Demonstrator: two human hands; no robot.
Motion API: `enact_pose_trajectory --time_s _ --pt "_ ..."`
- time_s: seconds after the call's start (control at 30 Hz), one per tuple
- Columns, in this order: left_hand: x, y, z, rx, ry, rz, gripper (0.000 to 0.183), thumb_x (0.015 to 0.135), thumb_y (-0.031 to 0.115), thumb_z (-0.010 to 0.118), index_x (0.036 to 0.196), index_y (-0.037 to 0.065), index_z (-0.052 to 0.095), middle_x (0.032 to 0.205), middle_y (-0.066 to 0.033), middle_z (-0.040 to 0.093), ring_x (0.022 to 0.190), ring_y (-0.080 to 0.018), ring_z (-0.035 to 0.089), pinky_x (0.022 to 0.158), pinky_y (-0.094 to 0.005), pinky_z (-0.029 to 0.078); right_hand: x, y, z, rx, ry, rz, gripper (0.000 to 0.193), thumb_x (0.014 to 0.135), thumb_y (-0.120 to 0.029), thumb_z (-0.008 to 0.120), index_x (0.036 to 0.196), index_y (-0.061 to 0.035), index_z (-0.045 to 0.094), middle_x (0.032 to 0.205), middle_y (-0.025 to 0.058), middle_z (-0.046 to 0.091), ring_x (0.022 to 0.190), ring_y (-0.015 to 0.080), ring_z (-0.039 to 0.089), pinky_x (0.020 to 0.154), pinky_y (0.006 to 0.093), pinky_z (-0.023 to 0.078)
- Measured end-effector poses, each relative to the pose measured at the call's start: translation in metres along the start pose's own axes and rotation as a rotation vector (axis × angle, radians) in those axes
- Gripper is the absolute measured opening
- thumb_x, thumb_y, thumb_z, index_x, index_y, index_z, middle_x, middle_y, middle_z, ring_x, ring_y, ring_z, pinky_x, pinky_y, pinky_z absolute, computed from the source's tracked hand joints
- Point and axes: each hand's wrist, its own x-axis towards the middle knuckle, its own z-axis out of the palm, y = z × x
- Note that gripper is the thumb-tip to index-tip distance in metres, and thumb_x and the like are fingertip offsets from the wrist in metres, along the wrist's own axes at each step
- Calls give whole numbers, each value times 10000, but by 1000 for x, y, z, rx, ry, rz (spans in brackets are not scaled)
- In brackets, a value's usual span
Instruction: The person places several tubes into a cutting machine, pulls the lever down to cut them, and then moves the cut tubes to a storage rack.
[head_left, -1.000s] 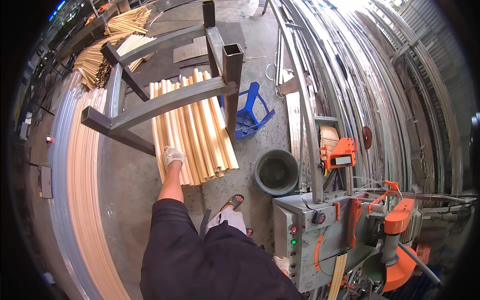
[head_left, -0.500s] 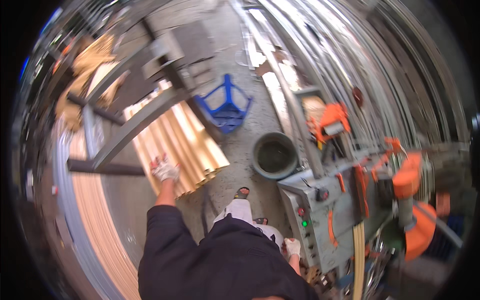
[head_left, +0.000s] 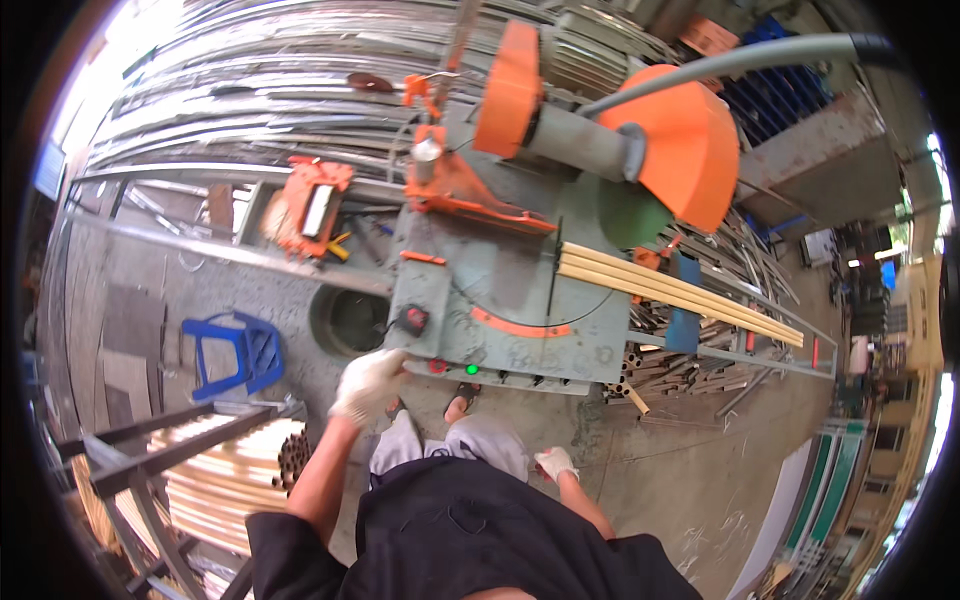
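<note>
My left hand point(head_left: 368, 386), in a whitish glove, is at the front left corner of a grey saw table point(head_left: 510, 340), close to a red button point(head_left: 438, 367) and a lit green button point(head_left: 473, 370). Its fingers run together in the picture, and whether they touch the panel I cannot tell. Low at my right side hangs my right hand point(head_left: 556, 462), gloved with reddish fingertips, loosely curled with nothing seen in it. Several pale gold tubes point(head_left: 680, 295) lie side by side on the table beneath an orange-guarded cutting saw point(head_left: 685, 150), jutting out to the right.
A stack of gold tubes point(head_left: 225, 475) rests in a dark metal rack point(head_left: 130, 455) at lower left. A blue plastic stool point(head_left: 235, 352) and a dark bucket point(head_left: 345, 320) stand left of the saw. Long metal profiles point(head_left: 250, 110) fill the back. Offcuts point(head_left: 670, 375) lie right of the table.
My view has swung right, from the gold tube stack to the saw. My left hand has left the stack and is now by the saw's control panel. My right hand stays low.
</note>
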Motion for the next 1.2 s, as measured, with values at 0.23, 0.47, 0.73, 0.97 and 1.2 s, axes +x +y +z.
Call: enact_pose_trajectory --time_s 0.23,0.47,0.73,0.97,1.2 --pt "271 183 190 343 8 827 290 847 225 602 1107 101 639 1197 -114 591 1222 -312 503 1048 -441 381 -16 75 -41 271 155 121 182 875 -210 687 804 -43 673 680 67 663 561 177 645 488 333 527" --pt "378 215 264 465 -82 530 414 959 201 449 1354 134 554 1464 -165 449 1403 -358 354 1145 -521 264 -46 108 -42 509 138 238 145 897 -191 673 960 -63 648 743 47 665 547 160 629 461 309 515" --pt "349 130 212 534 14 531 503 925 172 478 1397 1 455 1472 -250 415 1390 -415 367 1154 -525 266 -39 63 -16 779 -95 239 100 871 -137 664 820 -69 613 634 13 588 482 123 555 404 275 394" --pt "326 32 106 634 -20 426 448 897 177 509 1317 23 522 1387 -208 510 1317 -364 458 1101 -478 344 -18 -25 20 508 -7 124 142 888 -183 679 907 -43 667 717 38 644 531 134 600 441 282 478" --pt "303 -56 39 511 -12 366 384 898 159 500 1258 38 558 1294 -185 582 1232 -335 544 1033 -478 421 -10 -96 36 289 -9 29 220 887 -203 676 997 -13 696 771 75 699 581 151 654 488 292 524"
